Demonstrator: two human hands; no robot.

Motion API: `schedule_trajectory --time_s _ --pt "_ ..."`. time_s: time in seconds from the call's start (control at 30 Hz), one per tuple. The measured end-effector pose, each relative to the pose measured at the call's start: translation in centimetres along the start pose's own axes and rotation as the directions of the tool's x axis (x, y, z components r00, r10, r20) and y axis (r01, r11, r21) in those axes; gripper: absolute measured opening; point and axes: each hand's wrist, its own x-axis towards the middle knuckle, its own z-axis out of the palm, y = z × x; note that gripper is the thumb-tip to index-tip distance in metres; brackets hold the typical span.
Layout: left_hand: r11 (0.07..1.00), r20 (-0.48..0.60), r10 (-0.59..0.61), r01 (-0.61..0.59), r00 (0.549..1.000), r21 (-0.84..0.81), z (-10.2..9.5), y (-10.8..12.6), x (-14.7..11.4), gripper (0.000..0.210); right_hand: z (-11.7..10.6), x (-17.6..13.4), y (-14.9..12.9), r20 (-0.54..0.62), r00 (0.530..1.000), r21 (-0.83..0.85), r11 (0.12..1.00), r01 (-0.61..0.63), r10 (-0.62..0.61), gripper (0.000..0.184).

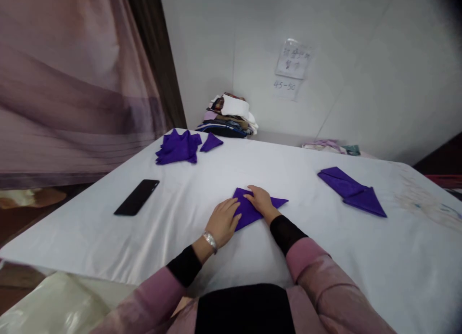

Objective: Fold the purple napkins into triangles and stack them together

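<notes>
A folded purple cloth [249,214] lies in front of me on the white-covered table, with one corner pointing right. My left hand [223,221] rests at its left edge, fingers stretched out over the fabric and thumb apart from them. From the right, my right hand [260,200] reaches across the upper part of the cloth. Its fingers are spread and touch the fabric, covering part of the folds. Neither hand visibly grips the cloth.
Far left lie a heap of purple cloths [178,147] and a small purple triangle [211,142]. A black phone [137,197] lies at left. Folded purple pieces [352,192] sit at right. Stacked clothes [231,116] stand behind the white tablecloth [281,165], near the wall.
</notes>
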Motion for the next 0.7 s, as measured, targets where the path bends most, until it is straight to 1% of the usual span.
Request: schedule_trajectory --time_s 0.07,0.13,0.2,0.27,0.37,0.47,0.7 --pt "0.999 0.081 -0.015 0.011 0.997 0.049 2.1 0.8 2.4 0.046 -0.1 0.0 0.0 -0.003 1.0 -0.002 1.0 0.011 -0.011 0.042" --pt "0.994 0.164 -0.062 0.046 0.984 0.098 4.2 0.9 3.9 0.058 -0.2 0.0 -0.1 -0.014 1.0 -0.009 1.0 0.021 -0.021 0.042" --pt "0.988 0.225 -0.1 0.07 0.969 0.137 5.7 0.4 4.4 0.068 -0.3 0.0 -0.3 -0.029 0.999 -0.021 0.999 0.025 -0.026 0.044" --pt "0.985 0.245 -0.107 0.068 0.964 0.161 6.5 -0.3 4.4 0.073 -0.4 0.0 -0.4 -0.033 0.999 -0.034 0.999 0.027 -0.028 0.046" --pt "0.98 0.236 -0.099 0.054 0.967 0.19 6.8 -0.8 4.0 0.074 -0.7 -0.1 -0.3 -0.007 0.999 -0.064 0.997 0.04 -0.041 0.046" --pt "0.976 0.233 -0.102 0.051 0.967 0.213 6.7 -0.8 3.9 0.075 -1.2 -0.5 0.6 0.017 0.999 -0.098 0.995 0.032 -0.031 0.046" --pt "0.977 0.218 -0.078 0.032 0.973 0.209 6.7 -0.8 3.8 0.072 -3.2 -1.7 5.2 0.024 0.996 -0.132 0.988 -0.08 0.084 0.048"
